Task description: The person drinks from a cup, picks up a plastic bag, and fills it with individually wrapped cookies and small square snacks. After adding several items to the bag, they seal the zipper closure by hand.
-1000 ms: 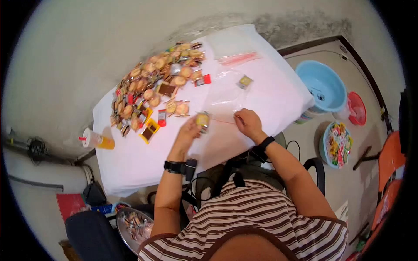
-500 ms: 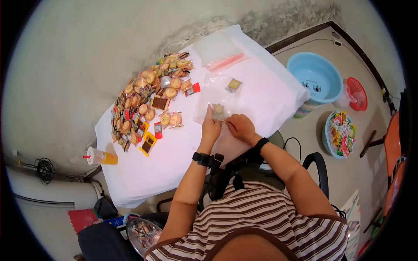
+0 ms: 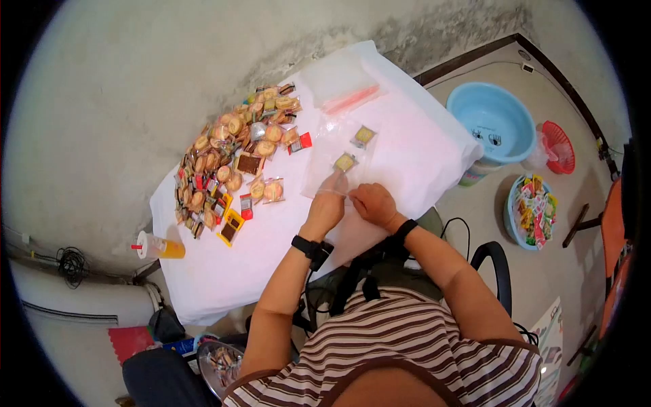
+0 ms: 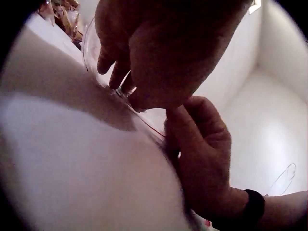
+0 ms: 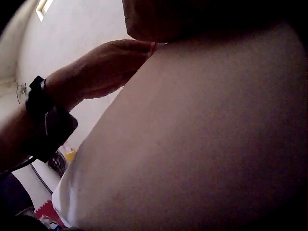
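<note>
A clear zip bag (image 3: pixel 321 159) lies on the white cloth in front of me. My left hand (image 3: pixel 327 210) reaches through its mouth, the fingers seen through the plastic. Just beyond those fingertips is a small wrapped yellowish biscuit (image 3: pixel 345 162). A second wrapped biscuit (image 3: pixel 364 135) lies deeper in the bag. My right hand (image 3: pixel 375 205) pinches the bag's near edge at the right of its mouth. In the left wrist view, the left hand's fingers (image 4: pixel 119 72) point down into the bag, and a red zip line runs to the right hand (image 4: pixel 202 149).
A big pile of wrapped biscuits (image 3: pixel 227 146) covers the table's left side, with a drink cup (image 3: pixel 160 246) near the left edge. More flat bags (image 3: pixel 349 100) with red zip strips lie at the back. A blue basin (image 3: pixel 491 119) stands right of the table.
My left hand has carried a wrapped biscuit from left of the bag into its mouth and farther in, beside the other biscuit. The right hand keeps its pinch on the bag's edge.
</note>
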`<state>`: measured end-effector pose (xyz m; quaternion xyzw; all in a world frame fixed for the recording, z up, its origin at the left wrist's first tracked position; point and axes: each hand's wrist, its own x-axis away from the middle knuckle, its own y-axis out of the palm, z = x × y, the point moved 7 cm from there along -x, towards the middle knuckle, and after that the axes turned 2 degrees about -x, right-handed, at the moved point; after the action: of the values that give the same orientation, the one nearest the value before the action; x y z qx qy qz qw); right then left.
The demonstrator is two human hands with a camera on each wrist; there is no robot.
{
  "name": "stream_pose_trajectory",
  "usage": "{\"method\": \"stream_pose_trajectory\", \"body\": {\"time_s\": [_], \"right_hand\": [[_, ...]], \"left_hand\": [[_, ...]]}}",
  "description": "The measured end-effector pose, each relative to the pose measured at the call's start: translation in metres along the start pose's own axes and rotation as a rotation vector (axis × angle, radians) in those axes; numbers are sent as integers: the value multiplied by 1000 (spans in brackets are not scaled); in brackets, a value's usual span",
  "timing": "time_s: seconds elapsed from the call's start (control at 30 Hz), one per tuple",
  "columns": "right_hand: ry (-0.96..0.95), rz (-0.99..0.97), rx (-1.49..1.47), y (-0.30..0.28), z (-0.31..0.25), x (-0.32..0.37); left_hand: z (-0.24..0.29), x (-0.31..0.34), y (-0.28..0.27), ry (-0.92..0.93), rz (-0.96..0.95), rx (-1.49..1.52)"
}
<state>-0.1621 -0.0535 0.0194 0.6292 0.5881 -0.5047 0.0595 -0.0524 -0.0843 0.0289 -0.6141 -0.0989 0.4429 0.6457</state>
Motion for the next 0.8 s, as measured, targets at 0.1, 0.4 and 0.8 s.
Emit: {"method": "stream_pose_trajectory", "body": {"time_s": [0.1,0.4,0.8], "right_hand": [[32,-52,-15,3,1,0],[12,-61,11,3,0,-2],[90,-75,1,8,5,-3]], "left_hand": [[-24,-19,21,-139,-96,53],[-43,-55,42,-204,-138,-231],[-51,-54,52,-253,-182,-173]]}}
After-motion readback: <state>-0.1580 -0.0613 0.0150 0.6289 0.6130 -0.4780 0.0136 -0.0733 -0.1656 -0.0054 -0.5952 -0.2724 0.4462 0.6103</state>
